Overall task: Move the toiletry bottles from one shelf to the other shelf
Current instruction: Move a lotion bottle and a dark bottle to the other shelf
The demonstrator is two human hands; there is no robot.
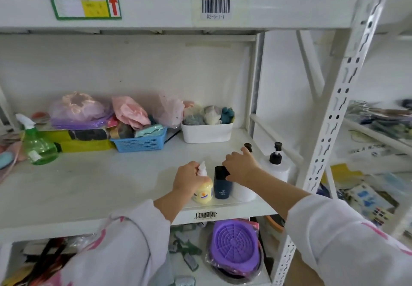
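While hands grip bottles, white basket behind

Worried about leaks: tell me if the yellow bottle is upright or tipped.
Upright: the yellow bottle stands on the shelf, white cap pointing up, gripped by the left hand.

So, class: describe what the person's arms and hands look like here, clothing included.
Both arms wear loose white long sleeves with pink markings, the left sleeve and right sleeve pushed back from the wrists. The left hand and right hand are bare: no gloves visible.
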